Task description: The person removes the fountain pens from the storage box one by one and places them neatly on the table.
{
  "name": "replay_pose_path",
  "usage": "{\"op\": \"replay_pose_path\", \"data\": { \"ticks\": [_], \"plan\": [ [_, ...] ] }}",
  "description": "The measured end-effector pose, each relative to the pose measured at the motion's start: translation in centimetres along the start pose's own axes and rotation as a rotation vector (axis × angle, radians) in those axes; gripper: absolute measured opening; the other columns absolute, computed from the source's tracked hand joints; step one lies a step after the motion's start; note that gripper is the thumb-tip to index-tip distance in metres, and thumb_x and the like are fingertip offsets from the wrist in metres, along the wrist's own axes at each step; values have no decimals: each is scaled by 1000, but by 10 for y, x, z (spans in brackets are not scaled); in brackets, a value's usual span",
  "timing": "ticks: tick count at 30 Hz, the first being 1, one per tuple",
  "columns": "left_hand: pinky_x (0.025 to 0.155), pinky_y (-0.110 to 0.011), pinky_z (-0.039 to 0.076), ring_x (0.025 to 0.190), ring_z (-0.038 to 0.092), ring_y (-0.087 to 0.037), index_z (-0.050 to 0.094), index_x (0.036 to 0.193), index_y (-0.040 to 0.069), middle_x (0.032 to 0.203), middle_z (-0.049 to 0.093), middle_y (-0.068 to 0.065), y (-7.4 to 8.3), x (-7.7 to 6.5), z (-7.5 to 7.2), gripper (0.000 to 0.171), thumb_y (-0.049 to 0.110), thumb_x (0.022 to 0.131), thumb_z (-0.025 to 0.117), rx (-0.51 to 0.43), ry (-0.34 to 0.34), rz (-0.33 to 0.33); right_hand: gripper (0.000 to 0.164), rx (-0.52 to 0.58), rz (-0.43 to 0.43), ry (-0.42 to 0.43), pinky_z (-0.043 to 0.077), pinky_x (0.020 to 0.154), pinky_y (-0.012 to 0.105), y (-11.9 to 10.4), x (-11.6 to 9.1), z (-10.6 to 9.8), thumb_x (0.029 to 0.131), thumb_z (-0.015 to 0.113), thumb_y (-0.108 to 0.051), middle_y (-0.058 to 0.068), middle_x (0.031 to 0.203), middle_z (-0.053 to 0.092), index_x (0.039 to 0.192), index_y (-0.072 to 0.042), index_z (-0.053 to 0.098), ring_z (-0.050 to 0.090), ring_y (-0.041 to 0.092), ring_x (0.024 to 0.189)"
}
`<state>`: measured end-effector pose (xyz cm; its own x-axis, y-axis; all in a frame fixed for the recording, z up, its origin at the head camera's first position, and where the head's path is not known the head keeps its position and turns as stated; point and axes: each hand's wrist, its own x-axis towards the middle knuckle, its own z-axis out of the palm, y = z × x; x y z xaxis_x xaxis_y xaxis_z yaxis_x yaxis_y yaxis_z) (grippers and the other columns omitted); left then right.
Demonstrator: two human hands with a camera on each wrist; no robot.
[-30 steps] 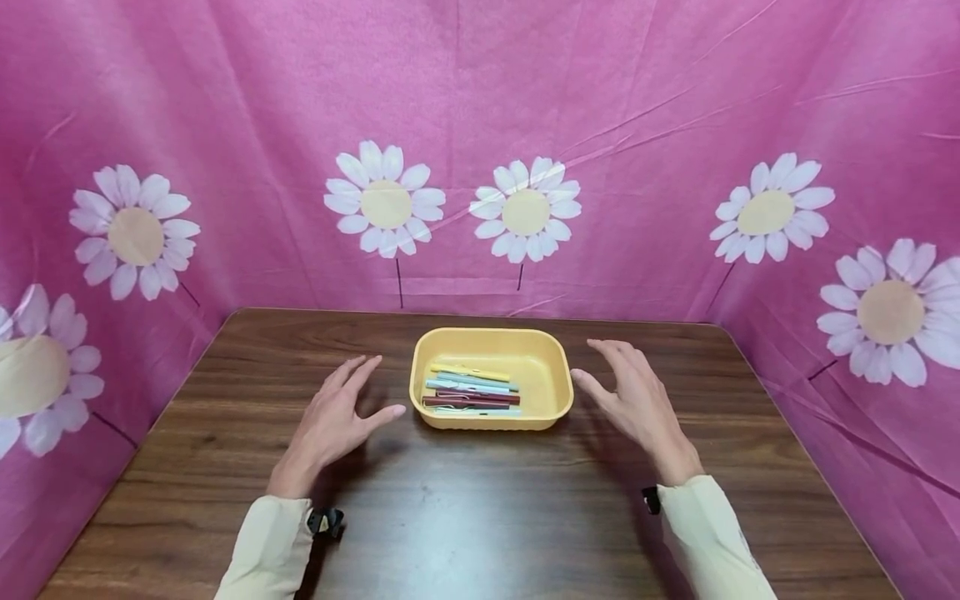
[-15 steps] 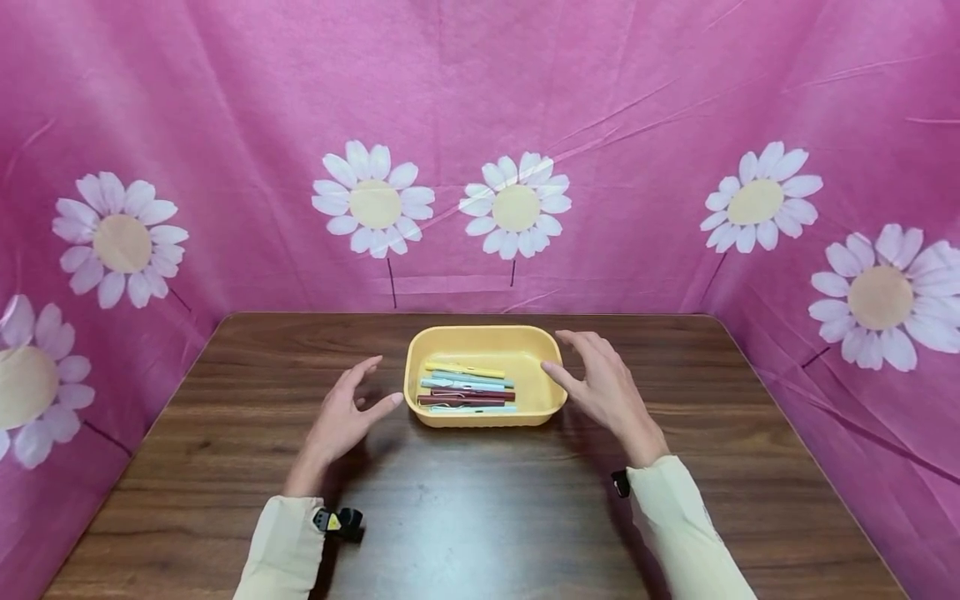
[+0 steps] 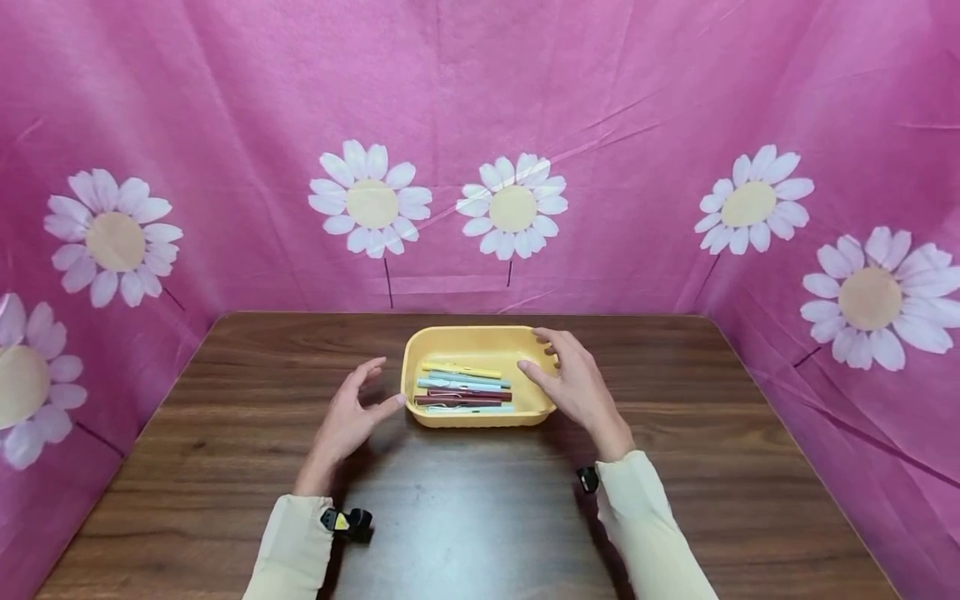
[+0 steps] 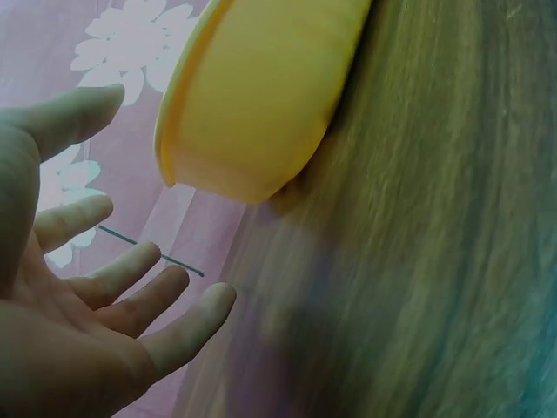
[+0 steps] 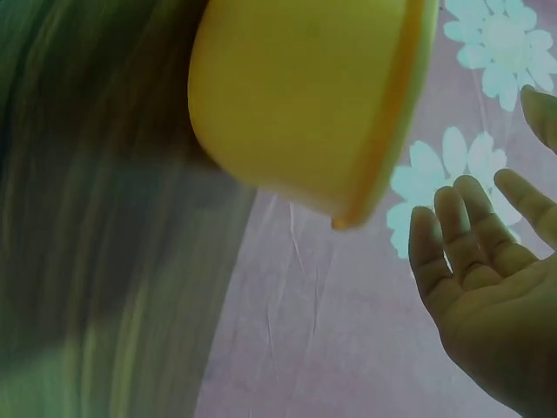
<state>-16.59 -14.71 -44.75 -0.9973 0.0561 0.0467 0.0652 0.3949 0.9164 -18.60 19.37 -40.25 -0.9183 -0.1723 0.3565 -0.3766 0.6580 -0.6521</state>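
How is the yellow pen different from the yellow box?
The yellow pen is long and thin; the yellow box is wide and hollow. The pen is smaller than the box. The pen lies inside the box, while the box stands on the table. Both are yellow.

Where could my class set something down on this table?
Free: the table between both sleeves, this side of the tray; also outward from each sleeve to the curtain. Crowded: the tray's left part, holding pens, and both ends, near the left grip and right grip.
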Motion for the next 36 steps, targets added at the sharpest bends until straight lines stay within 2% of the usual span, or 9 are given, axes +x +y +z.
{"op": "replay_pose_path", "data": {
  "ticks": [8,13,19,24,31,36],
  "plan": [
    [112,-60,36,137,43,-39,47,149,10,148,46,-25,-3,-4,11,72,23,87,81,-68,-2,-56,55,90,96,-100,57,86,50,5,0,29,92,76,-23,22,124,62,140,-4,56,63,38,103],
    [111,-60,38,137,43,-39,47,148,9,148,45,-25,-1,0,13,72,18,86,81,-135,-8,-77,55,126,103,-132,57,89,51,3,9,38,92,76,-21,24,127,61,140,-1,55,62,40,109],
    [109,-57,41,136,45,-39,47,148,9,145,47,-24,0,4,15,72,11,85,81,-192,-14,-80,54,152,110,-174,56,88,50,0,22,44,93,75,-22,24,126,62,138,0,56,62,37,106],
    [106,-50,46,133,47,-40,46,147,6,143,48,-24,-3,6,18,71,5,84,79,-257,-30,-82,53,193,128,-211,56,89,49,2,26,49,92,75,-19,27,125,61,137,3,56,62,40,106],
    [93,-30,52,130,47,-42,42,148,1,141,47,-26,-6,7,21,72,-2,84,75,-374,-61,-79,52,182,179,-242,56,90,49,5,27,51,93,75,-21,24,126,61,136,1,57,62,37,109],
    [90,-25,53,131,47,-41,42,148,1,141,45,-26,-4,10,21,69,-4,86,72,-436,-81,-88,51,183,191,-252,56,90,49,6,30,52,92,76,-24,22,128,62,134,0,59,61,38,111]
  ]
}}
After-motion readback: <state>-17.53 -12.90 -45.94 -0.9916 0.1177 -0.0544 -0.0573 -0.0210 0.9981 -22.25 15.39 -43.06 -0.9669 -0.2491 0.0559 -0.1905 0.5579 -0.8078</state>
